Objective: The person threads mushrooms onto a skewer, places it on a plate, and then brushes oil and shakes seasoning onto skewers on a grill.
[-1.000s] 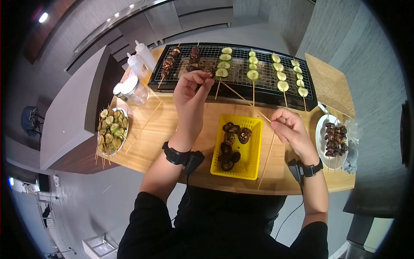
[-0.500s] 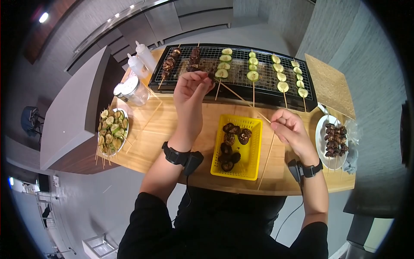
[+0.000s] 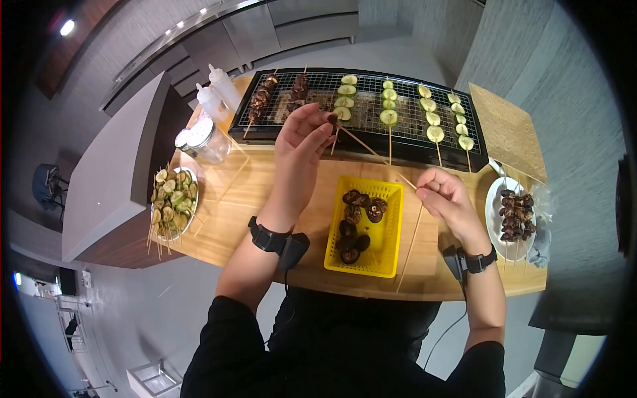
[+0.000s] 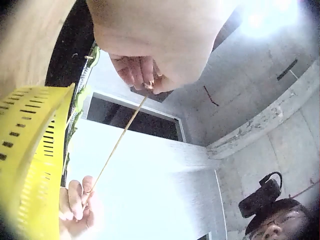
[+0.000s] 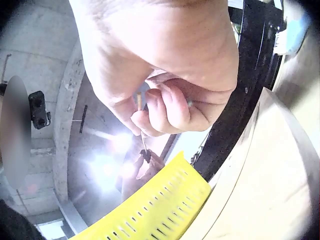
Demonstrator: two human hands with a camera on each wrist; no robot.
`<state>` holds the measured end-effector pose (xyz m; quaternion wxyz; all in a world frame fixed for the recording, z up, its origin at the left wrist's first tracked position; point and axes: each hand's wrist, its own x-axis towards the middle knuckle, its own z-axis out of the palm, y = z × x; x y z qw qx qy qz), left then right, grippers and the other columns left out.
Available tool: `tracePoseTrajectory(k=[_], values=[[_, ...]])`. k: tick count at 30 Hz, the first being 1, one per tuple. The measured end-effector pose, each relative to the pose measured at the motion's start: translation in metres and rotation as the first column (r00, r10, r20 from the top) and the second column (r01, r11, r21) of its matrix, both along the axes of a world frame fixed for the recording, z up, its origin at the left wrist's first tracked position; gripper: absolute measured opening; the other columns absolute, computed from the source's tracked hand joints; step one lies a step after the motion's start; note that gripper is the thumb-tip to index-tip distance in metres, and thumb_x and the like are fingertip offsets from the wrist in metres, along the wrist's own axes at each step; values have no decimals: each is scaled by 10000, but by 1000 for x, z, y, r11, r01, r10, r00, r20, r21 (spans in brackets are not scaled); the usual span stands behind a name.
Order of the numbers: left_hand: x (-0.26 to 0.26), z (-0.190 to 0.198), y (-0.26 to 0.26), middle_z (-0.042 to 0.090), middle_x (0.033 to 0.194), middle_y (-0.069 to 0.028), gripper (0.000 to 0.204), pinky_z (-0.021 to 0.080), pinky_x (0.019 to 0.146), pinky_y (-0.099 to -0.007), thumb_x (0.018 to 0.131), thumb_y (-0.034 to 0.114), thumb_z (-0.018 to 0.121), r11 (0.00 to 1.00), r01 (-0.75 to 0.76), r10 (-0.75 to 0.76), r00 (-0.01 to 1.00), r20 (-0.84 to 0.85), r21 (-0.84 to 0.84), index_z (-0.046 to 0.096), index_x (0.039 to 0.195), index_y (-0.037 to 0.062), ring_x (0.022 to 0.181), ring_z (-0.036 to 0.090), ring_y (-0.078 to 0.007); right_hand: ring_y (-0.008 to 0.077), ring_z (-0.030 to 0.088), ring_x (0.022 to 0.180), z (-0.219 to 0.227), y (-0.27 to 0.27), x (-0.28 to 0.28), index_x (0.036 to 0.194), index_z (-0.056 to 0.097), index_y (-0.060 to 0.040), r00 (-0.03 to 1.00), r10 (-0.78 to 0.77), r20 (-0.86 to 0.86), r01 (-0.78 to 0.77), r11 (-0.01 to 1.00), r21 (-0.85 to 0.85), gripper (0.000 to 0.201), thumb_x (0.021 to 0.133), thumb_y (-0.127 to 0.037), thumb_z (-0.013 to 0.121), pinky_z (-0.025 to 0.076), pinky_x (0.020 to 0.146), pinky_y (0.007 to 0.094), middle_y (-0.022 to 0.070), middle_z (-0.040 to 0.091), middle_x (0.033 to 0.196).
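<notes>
In the head view my left hand pinches a dark brown mushroom piece at the far end of a thin wooden skewer. My right hand grips the skewer's near end between thumb and fingers; the skewer slants between both hands, above the tabletop. The right wrist view shows the dark piece on the stick, with the left hand's fingertips around it. Below the hands stands a yellow perforated basket holding several dark mushrooms.
Behind the hands, a black grill bears meat-like dark skewers and cucumber skewers. Plates of skewers stand at left and right. Jars and squeeze bottles are at the left; another stick lies beside the basket.
My left hand has shifted slightly right and toward me, and the dark piece at its fingertips has come more into sight. My right hand has hardly moved.
</notes>
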<state>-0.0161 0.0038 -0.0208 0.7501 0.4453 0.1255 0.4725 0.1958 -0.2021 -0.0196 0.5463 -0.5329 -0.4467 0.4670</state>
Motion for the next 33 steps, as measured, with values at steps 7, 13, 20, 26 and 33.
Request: tracePoseTrajectory(k=[7,13,20,26,33], values=[[2,-3,2,674,1173,-64,453,516,940,-288,956,-48,645,993,113,-113,994,-5,42,514,1379,50,1092,639,-148,-8,367,620,0,-1,1,1010,597,-76,999,-14,-31,14,1000,-5,27,1019,-77,622,249,537,199,-103,492,744],[5,-1,-11,664,1148,-68,533,514,953,-277,923,-70,678,943,258,-225,959,-170,209,492,1407,50,1079,642,-141,-7,353,611,-3,-1,2,1019,599,-75,999,-36,-22,36,999,16,23,1030,-91,612,242,530,200,-103,489,745],[10,2,-26,668,1095,-58,615,541,978,-304,883,-44,752,844,431,-328,886,-329,320,466,1415,69,1063,670,-149,-10,362,612,-2,-1,2,1011,613,-76,1000,-31,5,31,999,10,34,1028,-103,624,254,528,193,-105,488,754],[9,2,-29,659,1100,-48,615,536,973,-313,871,-16,778,800,463,-313,865,-392,382,484,1403,73,1060,661,-141,-15,363,610,-2,-1,2,1016,624,-75,1000,-3,28,3,1000,-1,35,1024,-107,634,257,529,191,-109,481,748],[0,25,-47,690,1023,-44,416,532,917,-312,853,70,793,632,535,-15,731,-682,560,611,1227,88,1011,689,-169,-11,322,574,-5,-2,5,1015,625,-75,997,-28,-78,28,1000,-3,41,1025,-114,630,222,515,199,-113,442,716]])
